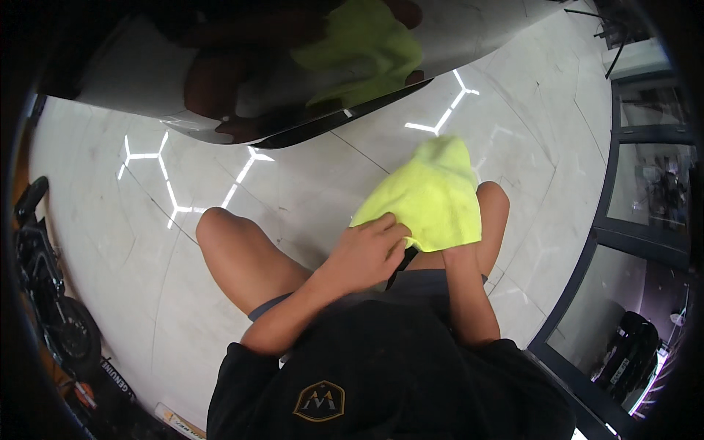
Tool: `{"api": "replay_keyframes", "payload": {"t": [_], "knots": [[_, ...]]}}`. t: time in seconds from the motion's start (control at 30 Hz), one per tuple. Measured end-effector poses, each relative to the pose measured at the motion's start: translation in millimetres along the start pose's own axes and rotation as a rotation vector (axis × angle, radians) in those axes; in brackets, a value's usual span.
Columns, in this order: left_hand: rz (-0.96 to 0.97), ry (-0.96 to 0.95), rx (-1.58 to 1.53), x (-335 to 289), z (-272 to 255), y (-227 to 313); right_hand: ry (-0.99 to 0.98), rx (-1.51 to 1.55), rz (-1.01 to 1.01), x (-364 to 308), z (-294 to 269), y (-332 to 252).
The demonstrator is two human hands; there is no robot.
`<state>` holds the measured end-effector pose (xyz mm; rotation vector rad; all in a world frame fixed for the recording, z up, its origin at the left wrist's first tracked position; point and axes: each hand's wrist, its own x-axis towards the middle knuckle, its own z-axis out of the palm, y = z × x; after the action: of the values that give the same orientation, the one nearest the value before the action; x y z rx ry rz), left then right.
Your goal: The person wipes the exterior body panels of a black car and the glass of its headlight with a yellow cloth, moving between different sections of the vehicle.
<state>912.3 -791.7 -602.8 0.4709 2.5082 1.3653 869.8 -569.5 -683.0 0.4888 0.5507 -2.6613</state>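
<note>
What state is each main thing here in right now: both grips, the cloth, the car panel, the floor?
Left grip: closed on the cloth's near edge
Right grip: hidden under the cloth, so unclear
Yellow-green cloth: draped over the right hand, off the car panel
Dark car panel: glossy, mirroring the cloth
Pale floor: shiny, reflecting lights

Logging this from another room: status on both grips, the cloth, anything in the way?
Left grip pinching yellow-green cloth near its lower-left edge; right grip hidden beneath. Cloth draped, lightly creased, blocking view of right fingers. Glossy dark panel ahead.
</note>
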Motion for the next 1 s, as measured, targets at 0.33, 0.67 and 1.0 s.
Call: {"api": "replay_keyframes", "payload": {"t": [0.33,0.67,1.0], "knots": [[-0.092,0.151,-0.513,14,11,-24,0.203,-0.95,-0.61,42,8,21],[-0.083,0.583,-0.782,102,18,-27,0.087,-1.468,-0.91,216,-23,-21],[-0.133,0.567,-0.639,111,17,-43,0.118,-1.558,-0.835,221,10,-27]]}}
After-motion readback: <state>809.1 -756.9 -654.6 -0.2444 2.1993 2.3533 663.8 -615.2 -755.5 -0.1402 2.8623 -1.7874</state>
